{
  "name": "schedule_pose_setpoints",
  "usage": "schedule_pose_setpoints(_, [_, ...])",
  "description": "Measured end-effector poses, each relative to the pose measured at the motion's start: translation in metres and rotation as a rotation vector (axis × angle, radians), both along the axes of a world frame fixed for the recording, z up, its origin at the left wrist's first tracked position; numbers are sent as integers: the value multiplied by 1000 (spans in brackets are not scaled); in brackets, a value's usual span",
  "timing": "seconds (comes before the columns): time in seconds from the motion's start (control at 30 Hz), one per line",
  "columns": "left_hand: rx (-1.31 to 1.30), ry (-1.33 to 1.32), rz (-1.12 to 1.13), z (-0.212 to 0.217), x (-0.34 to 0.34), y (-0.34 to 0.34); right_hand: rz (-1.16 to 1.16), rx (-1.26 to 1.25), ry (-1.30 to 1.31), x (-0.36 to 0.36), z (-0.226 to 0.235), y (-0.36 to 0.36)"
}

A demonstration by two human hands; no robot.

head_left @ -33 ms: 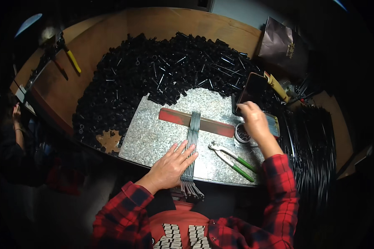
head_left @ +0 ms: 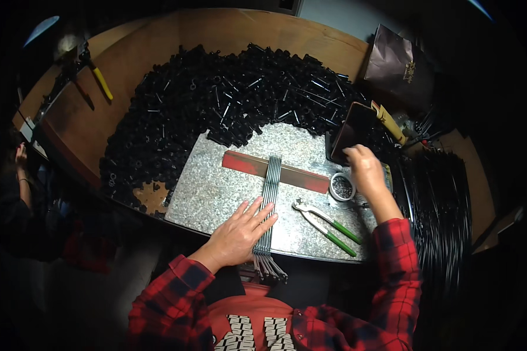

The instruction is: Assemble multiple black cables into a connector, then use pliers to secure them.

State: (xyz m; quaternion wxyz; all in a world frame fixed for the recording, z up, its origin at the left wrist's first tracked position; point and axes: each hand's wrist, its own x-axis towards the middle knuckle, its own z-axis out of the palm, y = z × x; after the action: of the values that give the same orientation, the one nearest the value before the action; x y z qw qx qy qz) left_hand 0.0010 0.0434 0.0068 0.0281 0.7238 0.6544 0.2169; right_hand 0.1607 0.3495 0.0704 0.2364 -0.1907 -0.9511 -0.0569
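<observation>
A row of thin dark rods or cables [head_left: 270,190] lies side by side across a red-and-brown bar [head_left: 243,164] on the speckled worktop. My left hand [head_left: 240,231] rests flat on the left edge of this row, fingers stretched out. Grey ends of the rods hang over the near edge of the worktop. My right hand [head_left: 366,169] hovers just right of a small white cup [head_left: 342,187] of tiny dark parts. Its fingers are bent together beside a dark phone-like slab [head_left: 355,131]; whatever they hold is too small to make out. Green-handled pincers [head_left: 328,225] lie between my hands.
A large heap of black tubular parts [head_left: 234,93] covers the back and left, against a curved wooden wall [head_left: 263,29]. Dark cables [head_left: 439,216] hang at the right, below a dark paper bag [head_left: 392,67]. Another person's hand [head_left: 21,157] shows at far left.
My right hand has shifted a little to the right, away from the white cup, showing more of it. My left hand stays on the rods.
</observation>
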Motion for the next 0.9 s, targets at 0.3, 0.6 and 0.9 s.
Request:
schedule_pose_setpoints(0.3, [27,-2,-11,-7,-3,3,-333,-100,-334,68,-4,47])
schedule_pose_setpoints(0.6, [75,62,-11,-11,-3,1,-285,35,-378,67,3,34])
schedule_pose_setpoints(0.9, [-8,18,-4,-1,0,-1,-250,-41,-340,80,-8,51])
